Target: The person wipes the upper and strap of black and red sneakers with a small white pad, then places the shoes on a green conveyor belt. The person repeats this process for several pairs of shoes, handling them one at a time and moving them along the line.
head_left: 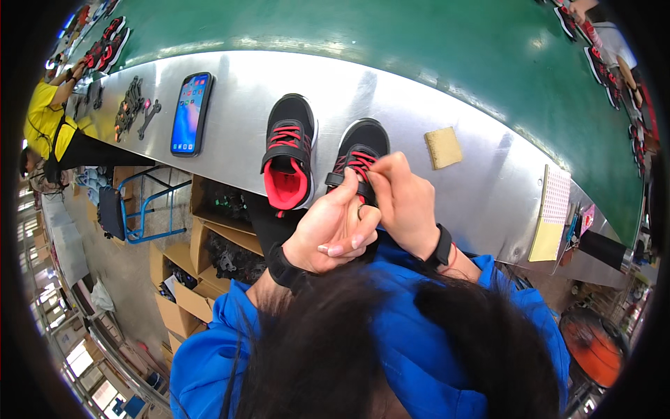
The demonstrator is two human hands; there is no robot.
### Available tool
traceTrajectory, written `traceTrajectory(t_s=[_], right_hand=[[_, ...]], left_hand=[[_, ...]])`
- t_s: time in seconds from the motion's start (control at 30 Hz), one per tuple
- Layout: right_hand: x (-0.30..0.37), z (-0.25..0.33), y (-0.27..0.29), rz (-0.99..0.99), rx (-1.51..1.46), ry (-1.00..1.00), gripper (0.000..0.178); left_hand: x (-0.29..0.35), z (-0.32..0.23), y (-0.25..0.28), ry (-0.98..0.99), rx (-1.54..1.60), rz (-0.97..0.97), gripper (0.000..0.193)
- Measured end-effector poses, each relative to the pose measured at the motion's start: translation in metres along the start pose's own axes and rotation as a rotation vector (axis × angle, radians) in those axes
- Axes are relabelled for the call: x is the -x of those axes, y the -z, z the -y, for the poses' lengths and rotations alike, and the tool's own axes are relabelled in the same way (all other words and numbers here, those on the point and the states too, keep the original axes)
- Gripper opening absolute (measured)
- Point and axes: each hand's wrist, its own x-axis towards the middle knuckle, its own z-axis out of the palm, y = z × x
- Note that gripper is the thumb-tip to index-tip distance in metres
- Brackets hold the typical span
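Two black sneakers with red laces and straps stand side by side on the metal bench, toes pointing away from me. The left sneaker (287, 143) stands by itself, its red lining showing. Over the strap and opening of the right sneaker (363, 142), both my hands meet. My left hand (333, 227) is palm up, its fingers curled and its thumb by the strap. My right hand (407, 202) has thumb and finger pinched together beside the laces. Whatever is between the fingers of either hand is too small or hidden to make out. The heel of this sneaker is covered by my hands.
A phone (191, 114) lies left of the sneakers, near dark strap pieces (130, 108). A yellow sponge block (443, 147) and a paper pad (551, 213) lie rightward. Beyond runs a green belt (391, 31). Cardboard boxes (183, 307) stand below left; a person in yellow (49, 126) works far left.
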Motion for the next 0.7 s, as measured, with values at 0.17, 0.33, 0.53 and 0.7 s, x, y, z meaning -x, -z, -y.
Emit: traceTrajectory(t_s=[0.17,0.33,0.53,0.7], right_hand=[[-0.012,0.002,-0.006,-0.020,0.004,-0.134,0.011],[-0.006,0.004,-0.006,-0.087,-0.075,-0.178,0.014],[-0.009,0.006,0.002,-0.102,-0.091,-0.244,0.012],[-0.021,0.001,-0.010,-0.061,-0.004,-0.003,0.010]], left_hand=[[-0.001,-0.006,-0.005,-0.036,-0.028,-0.055,0.084],[-0.001,-0.004,-0.001,-0.060,0.026,0.013,0.081],[0.000,-0.004,0.001,-0.064,0.034,0.036,0.080],[-0.003,-0.002,-0.004,-0.074,-0.027,-0.016,0.082]])
